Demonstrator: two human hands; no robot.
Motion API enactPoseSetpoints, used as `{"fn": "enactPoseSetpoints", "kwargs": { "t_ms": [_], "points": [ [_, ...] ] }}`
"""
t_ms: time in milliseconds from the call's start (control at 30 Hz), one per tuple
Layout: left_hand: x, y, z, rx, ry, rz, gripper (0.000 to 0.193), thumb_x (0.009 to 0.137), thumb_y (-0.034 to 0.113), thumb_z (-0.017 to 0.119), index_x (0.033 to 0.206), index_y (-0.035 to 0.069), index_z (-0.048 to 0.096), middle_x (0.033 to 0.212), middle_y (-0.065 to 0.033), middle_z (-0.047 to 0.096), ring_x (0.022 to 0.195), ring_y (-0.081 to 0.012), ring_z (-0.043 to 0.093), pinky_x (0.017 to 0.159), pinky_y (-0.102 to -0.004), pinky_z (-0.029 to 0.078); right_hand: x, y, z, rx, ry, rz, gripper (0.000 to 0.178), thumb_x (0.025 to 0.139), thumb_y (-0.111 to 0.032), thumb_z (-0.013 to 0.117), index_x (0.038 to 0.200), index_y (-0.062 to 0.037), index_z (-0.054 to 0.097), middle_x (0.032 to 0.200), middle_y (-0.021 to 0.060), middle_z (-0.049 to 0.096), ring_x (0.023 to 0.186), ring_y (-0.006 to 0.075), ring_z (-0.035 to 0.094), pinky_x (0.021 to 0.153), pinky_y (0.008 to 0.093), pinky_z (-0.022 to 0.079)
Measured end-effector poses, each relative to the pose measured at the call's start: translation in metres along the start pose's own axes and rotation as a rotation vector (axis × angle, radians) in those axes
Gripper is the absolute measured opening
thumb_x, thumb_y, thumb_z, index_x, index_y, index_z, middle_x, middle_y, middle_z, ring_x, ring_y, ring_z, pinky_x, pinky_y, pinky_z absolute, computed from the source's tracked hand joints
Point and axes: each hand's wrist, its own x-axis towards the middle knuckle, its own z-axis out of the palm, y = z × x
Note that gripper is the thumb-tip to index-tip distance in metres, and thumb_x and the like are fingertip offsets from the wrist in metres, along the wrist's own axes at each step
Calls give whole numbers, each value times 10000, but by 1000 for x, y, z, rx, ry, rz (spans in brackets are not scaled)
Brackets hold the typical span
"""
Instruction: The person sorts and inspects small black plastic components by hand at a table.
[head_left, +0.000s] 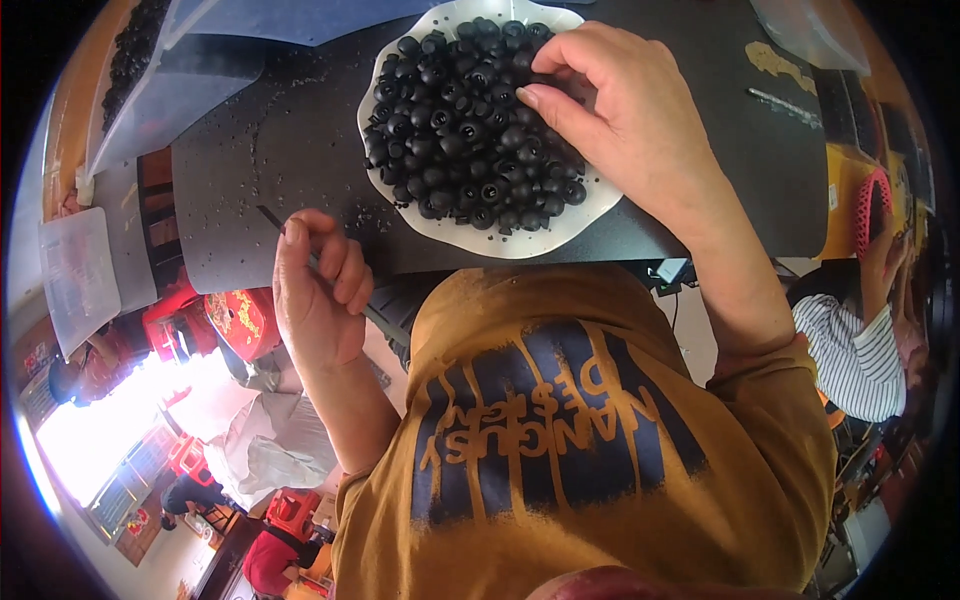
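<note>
A white plate with a wavy rim [540,241] sits on the dark table, heaped with small black rounded parts [460,130], many with a hollow end. My right hand [645,120] reaches over the plate's right side. Its thumb and forefinger close around one black part at the edge of the heap; the other fingers curl behind. Off the table's front edge, to the left of the plate, my left hand [322,295] is closed around a thin dark strip-like tool [270,217]. The tool's tip sticks out past the thumb, while most of its length is hidden in the fingers.
Black crumbs dot the tabletop [300,130]. A translucent bin [165,110] stands at left, with black bits [130,60] beyond its wall. At right lie a thin metallic strip [785,105] and a tan patch [778,65]. A person in a striped sleeve [855,355] sits near a pink mesh basket [873,210].
</note>
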Motion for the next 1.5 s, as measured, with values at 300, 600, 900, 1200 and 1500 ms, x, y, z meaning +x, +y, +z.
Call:
{"fn": "enactPoseSetpoints", "kwargs": {
  "t_ms": [300,600,900,1200,1500],
  "points": [
    [-2,-8,3,51,16,6,242,919,275,430,904,44,498,594,13,332,436,-58,298,355,-181,250,-1,3,4,170,37,-73,149,704,-60,666,811,-19,570,709,67,563,604,195,563,550,259,432],
    [-8,-17,10,102,4,-14,257,917,295,435,913,46,494,602,19,325,441,-53,289,352,-177,248,0,-24,-27,203,-25,-63,99,809,-131,595,843,-40,578,822,51,567,732,204,538,757,363,366],
    [-8,-19,16,168,-10,-40,268,911,307,443,898,43,487,582,24,318,431,-54,290,348,-177,243,-27,-27,-3,109,-98,-286,271,603,-39,700,857,-77,613,867,34,520,814,215,504,749,326,379],
    [-11,-24,19,186,-10,-62,265,915,300,434,890,41,481,577,18,325,425,-54,297,351,-180,248,-26,-27,-1,41,-78,-273,268,587,-37,714,831,-73,608,868,33,508,823,215,502,743,329,384],
    [-14,-24,20,184,-7,-54,249,920,282,426,893,40,477,581,16,327,423,-55,299,354,-180,249,-29,-21,-2,78,-2,-310,238,615,-29,696,832,-55,603,860,42,535,803,204,524,724,312,387]
  ]
}}
